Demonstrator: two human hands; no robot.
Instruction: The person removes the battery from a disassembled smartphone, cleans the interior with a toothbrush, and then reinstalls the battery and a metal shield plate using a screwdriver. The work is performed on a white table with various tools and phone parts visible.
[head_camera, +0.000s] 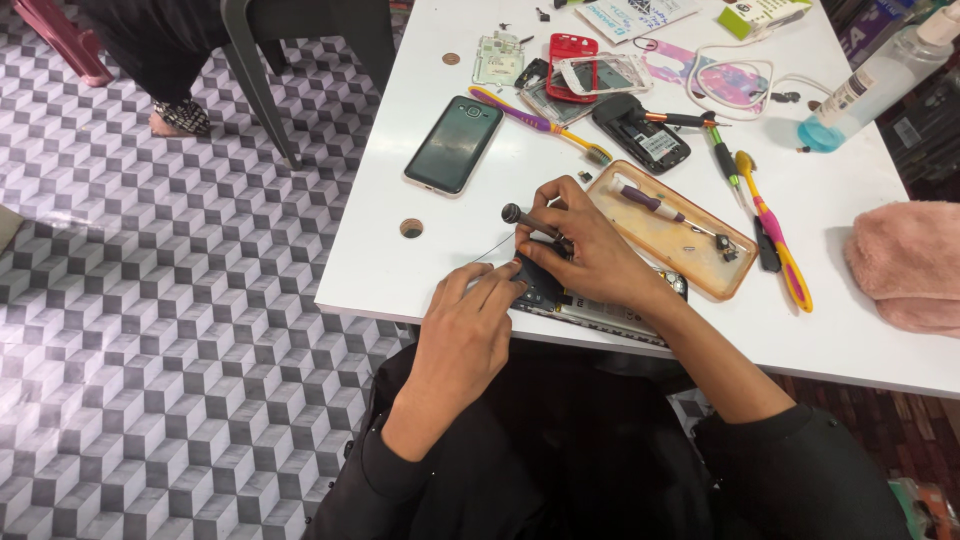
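Observation:
An opened phone (600, 312) lies at the near edge of the white table (460, 250), mostly covered by my hands. My right hand (585, 250) grips a small dark-handled screwdriver (525, 219), tip pointing down into the phone. My left hand (470, 320) presses its fingertips on the phone's left end. A thin dark wire runs left from the phone across the table.
A dark phone (453, 144) lies face down further back. An orange phone case (670, 228) holds a purple screwdriver and small parts. Toothbrushes (545, 124), a red phone shell (570, 62), a spray bottle (870, 85), a pink cloth (910, 262) and tools are around. A grey chair (300, 50) stands at left.

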